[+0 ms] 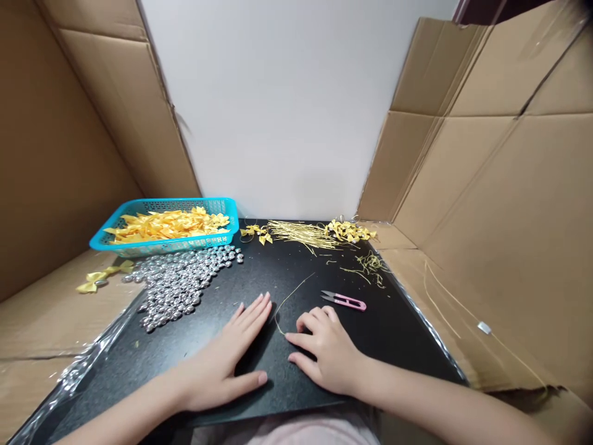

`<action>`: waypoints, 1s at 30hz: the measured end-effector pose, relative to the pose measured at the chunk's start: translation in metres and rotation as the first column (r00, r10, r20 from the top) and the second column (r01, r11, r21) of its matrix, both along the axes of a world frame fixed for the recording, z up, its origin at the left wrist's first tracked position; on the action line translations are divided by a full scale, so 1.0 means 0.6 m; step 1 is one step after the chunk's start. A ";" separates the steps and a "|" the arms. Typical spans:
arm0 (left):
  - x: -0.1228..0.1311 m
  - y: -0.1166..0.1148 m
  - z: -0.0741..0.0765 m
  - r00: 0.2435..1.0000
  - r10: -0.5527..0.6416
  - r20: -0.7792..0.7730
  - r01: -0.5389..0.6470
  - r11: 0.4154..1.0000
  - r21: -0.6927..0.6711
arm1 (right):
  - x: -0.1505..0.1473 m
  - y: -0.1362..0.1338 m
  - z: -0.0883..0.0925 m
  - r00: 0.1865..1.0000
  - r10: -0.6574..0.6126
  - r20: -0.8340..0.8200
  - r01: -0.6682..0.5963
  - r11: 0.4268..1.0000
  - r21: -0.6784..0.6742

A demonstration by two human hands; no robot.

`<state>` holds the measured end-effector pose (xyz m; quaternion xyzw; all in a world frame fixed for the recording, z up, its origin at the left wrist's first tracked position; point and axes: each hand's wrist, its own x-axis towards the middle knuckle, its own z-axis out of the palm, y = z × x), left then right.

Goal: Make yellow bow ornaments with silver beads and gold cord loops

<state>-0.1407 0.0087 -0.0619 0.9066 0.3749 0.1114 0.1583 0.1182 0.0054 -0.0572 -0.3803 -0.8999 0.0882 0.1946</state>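
Note:
My left hand [231, 355] lies flat on the black tabletop, fingers stretched out and thumb apart, holding nothing. My right hand [327, 349] rests on the table with fingers loosely bent and a gap between thumb and index finger. Its index fingertip touches or nearly touches the lower end of a single thin gold cord [277, 312], which curves up and away between the hands. Just beyond the right hand lies a pair of pink-handled thread snips [345, 301], blades pointing left. Left of the left hand, many shiny silver beads [178, 287] are spread in a heap.
A blue plastic basket [104, 238] at the back left holds yellow ribbon bows [169, 225]. Along the back lie cut gold cords [301, 233] and finished-looking bow pieces [349, 230]. Cord scraps [370, 262] sit at the right. Cardboard walls [500, 185] flank the table.

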 end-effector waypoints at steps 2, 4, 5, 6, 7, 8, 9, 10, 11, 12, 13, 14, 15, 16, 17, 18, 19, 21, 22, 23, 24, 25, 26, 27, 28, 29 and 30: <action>0.002 0.028 0.012 0.999 -0.003 -0.039 0.005 0.999 0.042 | -0.003 0.003 0.002 1.000 -0.015 -0.002 0.015 1.000 0.003; 0.011 0.060 0.023 0.998 -0.029 -0.062 0.034 0.996 0.087 | -0.006 0.004 0.003 1.000 -0.014 0.016 0.014 1.000 -0.001; 0.018 0.076 0.026 0.993 -0.087 -0.076 0.092 0.993 0.075 | -0.008 0.003 0.003 0.999 -0.006 0.033 0.006 1.000 -0.005; 0.025 0.092 0.029 0.979 -0.176 -0.100 0.181 0.983 0.039 | -0.008 0.003 0.004 0.999 0.003 0.052 -0.003 1.000 -0.007; 0.031 0.108 0.030 0.964 -0.242 -0.112 0.246 0.969 0.018 | -0.007 0.002 0.004 0.998 0.010 0.069 -0.009 1.000 -0.008; 0.037 0.122 0.031 0.947 -0.298 -0.118 0.301 0.953 0.008 | -0.005 0.001 0.005 0.996 0.017 0.084 -0.016 1.000 -0.007; 0.040 0.135 0.030 0.939 -0.323 -0.118 0.326 0.945 0.011 | -0.002 0.000 0.005 0.995 0.026 0.096 -0.026 1.000 -0.005; 0.041 0.145 0.029 0.937 -0.326 -0.125 0.330 0.944 0.016 | 0.002 -0.001 0.006 0.994 0.039 0.105 -0.039 0.999 -0.001; 0.040 0.154 0.028 0.942 -0.307 -0.132 0.314 0.949 0.033 | 0.007 -0.003 0.006 0.992 0.053 0.113 -0.053 0.999 0.002; 0.036 0.159 0.027 0.949 -0.282 -0.141 0.291 0.955 0.051 | 0.013 -0.004 0.007 0.991 0.063 0.117 -0.065 0.998 0.008; 0.030 0.161 0.026 0.955 -0.251 -0.155 0.264 0.962 0.067 | 0.018 -0.006 0.007 0.990 0.072 0.121 -0.074 0.997 0.014; 0.023 0.161 0.025 0.962 -0.216 -0.169 0.233 0.969 0.085 | 0.023 -0.008 0.008 0.989 0.076 0.126 -0.079 0.997 0.020; 0.015 0.158 0.024 0.966 -0.184 -0.184 0.204 0.974 0.100 | 0.028 -0.009 0.008 0.988 0.078 0.133 -0.082 0.996 0.027; 0.007 0.153 0.023 0.968 -0.152 -0.197 0.177 0.977 0.115 | 0.031 -0.011 0.008 0.987 0.080 0.141 -0.085 0.996 0.033; -0.001 0.146 0.023 0.970 -0.123 -0.208 0.153 0.979 0.132 | 0.034 -0.012 0.008 0.986 0.082 0.148 -0.088 0.995 0.039; -0.008 0.139 0.022 0.972 -0.097 -0.216 0.131 0.980 0.150 | 0.037 -0.014 0.008 0.984 0.085 0.156 -0.094 0.995 0.046; -0.015 0.132 0.021 0.973 -0.073 -0.221 0.112 0.979 0.170 | 0.038 -0.015 0.009 0.982 0.089 0.165 -0.099 0.994 0.052; -0.026 0.119 0.019 0.975 -0.030 -0.220 0.078 0.975 0.210 | 0.041 -0.017 0.011 0.979 0.096 0.178 -0.110 0.992 0.069; -0.031 0.114 0.018 0.976 -0.008 -0.216 0.060 0.971 0.232 | 0.041 -0.018 0.012 0.978 0.099 0.181 -0.115 0.991 0.076; -0.035 0.112 0.017 0.977 0.017 -0.212 0.038 0.966 0.254 | 0.042 -0.019 0.013 0.978 0.102 0.183 -0.118 0.990 0.082; -0.038 0.110 0.017 0.977 0.046 -0.210 0.014 0.961 0.276 | 0.043 -0.020 0.014 0.978 0.102 0.184 -0.120 0.989 0.088; -0.041 0.110 0.016 0.974 0.078 -0.213 -0.012 0.955 0.295 | 0.044 -0.021 0.014 0.978 0.101 0.182 -0.120 0.988 0.093; -0.043 0.111 0.016 0.970 0.112 -0.218 -0.039 0.949 0.312 | 0.044 -0.021 0.015 0.979 0.100 0.180 -0.119 0.988 0.096; -0.045 0.113 0.017 0.964 0.142 -0.226 -0.062 0.943 0.328 | 0.045 -0.022 0.015 0.979 0.098 0.178 -0.117 0.989 0.095; -0.046 0.114 0.017 0.958 0.168 -0.233 -0.081 0.936 0.343 | 0.046 -0.022 0.015 0.980 0.096 0.175 -0.114 0.989 0.091; -0.047 0.116 0.018 0.952 0.191 -0.239 -0.096 0.928 0.359 | 0.047 -0.022 0.015 0.981 0.093 0.170 -0.109 0.990 0.085; -0.047 0.117 0.018 0.947 0.210 -0.242 -0.107 0.919 0.378 | 0.048 -0.023 0.015 0.982 0.090 0.164 -0.103 0.992 0.076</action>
